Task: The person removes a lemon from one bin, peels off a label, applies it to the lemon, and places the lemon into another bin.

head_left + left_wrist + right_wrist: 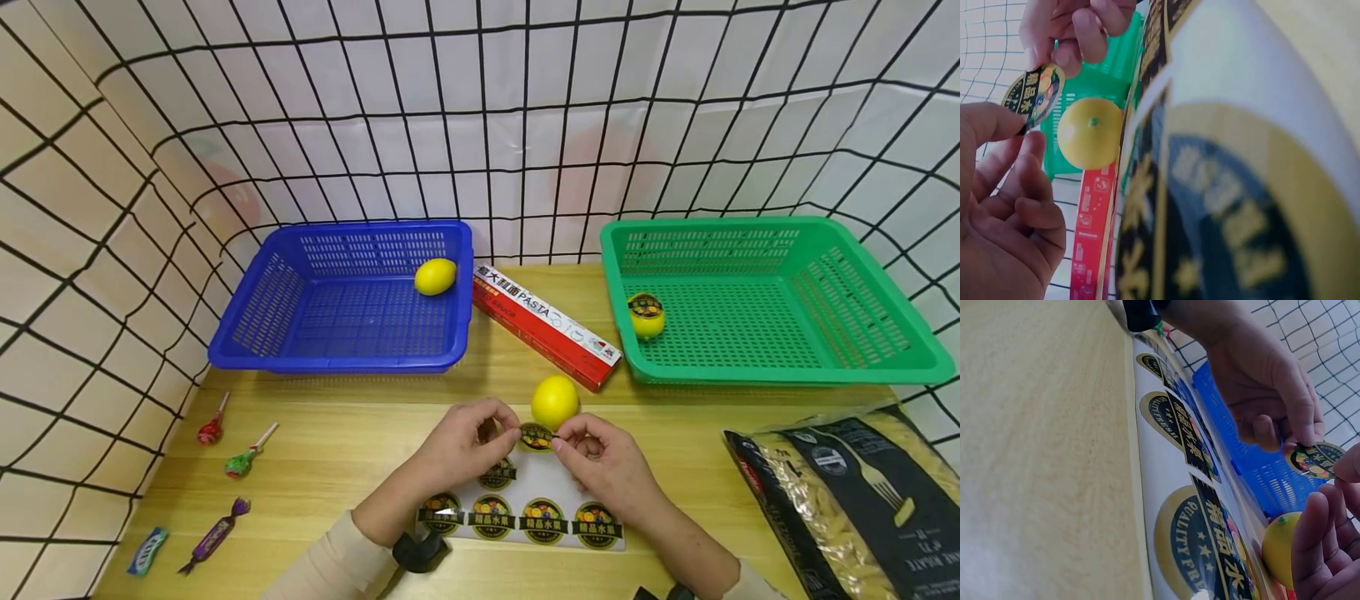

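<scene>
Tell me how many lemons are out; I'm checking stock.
3: one lemon in the blue basket, one stickered lemon in the green basket, one lemon on the table behind the hands.

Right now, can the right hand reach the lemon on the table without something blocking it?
Probably yes. The lemon lies just behind the right hand, with bare table around it. But both hands pinch a sticker, so the right hand must release that first.
</scene>
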Demonstrator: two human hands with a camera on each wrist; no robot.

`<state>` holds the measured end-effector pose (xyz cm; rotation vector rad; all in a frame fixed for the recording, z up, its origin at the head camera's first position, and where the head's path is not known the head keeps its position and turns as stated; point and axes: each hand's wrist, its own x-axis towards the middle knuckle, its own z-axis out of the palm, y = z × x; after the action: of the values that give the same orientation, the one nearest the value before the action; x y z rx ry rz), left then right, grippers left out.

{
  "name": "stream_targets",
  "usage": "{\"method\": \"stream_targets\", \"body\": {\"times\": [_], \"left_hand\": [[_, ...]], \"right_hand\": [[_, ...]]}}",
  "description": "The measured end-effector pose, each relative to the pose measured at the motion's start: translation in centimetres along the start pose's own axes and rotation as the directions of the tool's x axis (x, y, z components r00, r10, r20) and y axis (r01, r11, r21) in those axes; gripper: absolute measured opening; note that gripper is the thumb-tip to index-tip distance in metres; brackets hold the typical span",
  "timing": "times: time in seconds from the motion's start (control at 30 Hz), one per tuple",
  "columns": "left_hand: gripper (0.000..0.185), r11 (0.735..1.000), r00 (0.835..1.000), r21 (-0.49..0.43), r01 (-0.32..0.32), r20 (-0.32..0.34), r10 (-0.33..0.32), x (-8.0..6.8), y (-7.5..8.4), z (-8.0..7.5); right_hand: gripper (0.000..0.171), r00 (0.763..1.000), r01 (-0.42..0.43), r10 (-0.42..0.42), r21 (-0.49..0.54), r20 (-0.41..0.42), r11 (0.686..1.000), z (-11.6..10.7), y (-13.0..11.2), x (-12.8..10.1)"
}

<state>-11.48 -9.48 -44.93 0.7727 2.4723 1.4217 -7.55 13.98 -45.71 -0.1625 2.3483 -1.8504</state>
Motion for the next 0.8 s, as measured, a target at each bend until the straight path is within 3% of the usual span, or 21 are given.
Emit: {"method": "stream_targets", "body": {"times": [0.27,0.43,0.6,0.8], "left_hand": [[0.012,0.993,0.996,-0.116,0.028,-0.078,-0.037,0.7,0.5,0.1],[0.01,0.992,0.989,-0.13,0.003,-0.148,-0.023,2.5,1.2,-0.2],[0.01,0.986,0.982,-0.159,0.054,-0.171,-0.081,4.6,1.6,-0.3],[0.013,0.974,0.974,-0.161,0.161,-0.136,-0.183,6.4,1.6,-0.1]], "right_hand": [[0.015,1.0,-0.005,0.006,0.042,-0.012,0.999,-0.4,-0.3,0.3],[0.018,0.997,-0.006,0.009,0.033,-0.071,0.999,-1.2,-1.2,1.3],[0.025,0.988,-0.108,0.113,0.053,-0.103,0.993,-2.1,-1.8,2.7],[0.027,0.963,-0.233,0.243,0.093,-0.119,0.968,-2.7,-1.7,3.7]]}}
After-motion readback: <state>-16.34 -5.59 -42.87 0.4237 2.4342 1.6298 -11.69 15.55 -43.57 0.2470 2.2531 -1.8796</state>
